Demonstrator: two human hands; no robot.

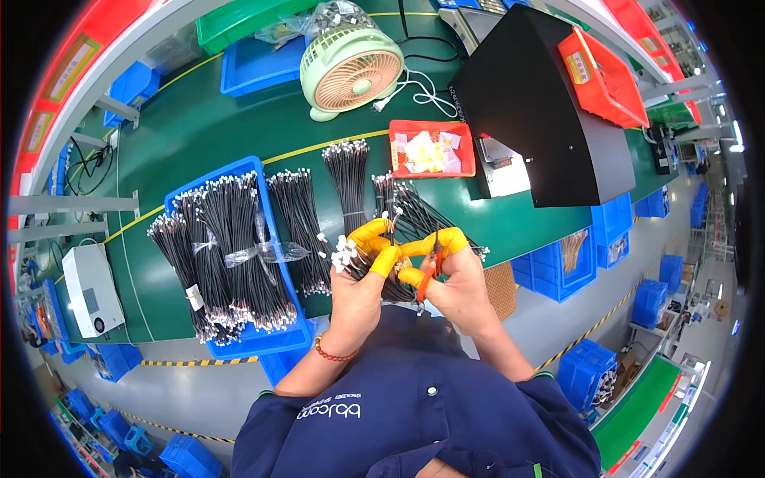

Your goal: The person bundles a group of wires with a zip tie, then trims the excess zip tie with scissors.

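My left hand (358, 291), with yellow covers on its fingers, is closed on a bundle of thin black cables (344, 255) whose white connectors stick out beside the thumb. My right hand (462, 287), its fingertips also covered in yellow, is wrapped round a small orange-handled hand tool (429, 279), which looks like cutters. Both hands meet at the near edge of the green table, with the fingertips close together around the cable ends. Just beyond them lie a tied cable bundle (348, 179) and a loose spread of cables (430, 215).
A blue tray (299, 331) heaped with cable bundles stands at the left, with another bundle (293, 207) beside it. Further back are a red tray of white packets (398, 166), a green fan (351, 76) and a black box-shaped machine (550, 119). A red bin (602, 80) rests on the machine.
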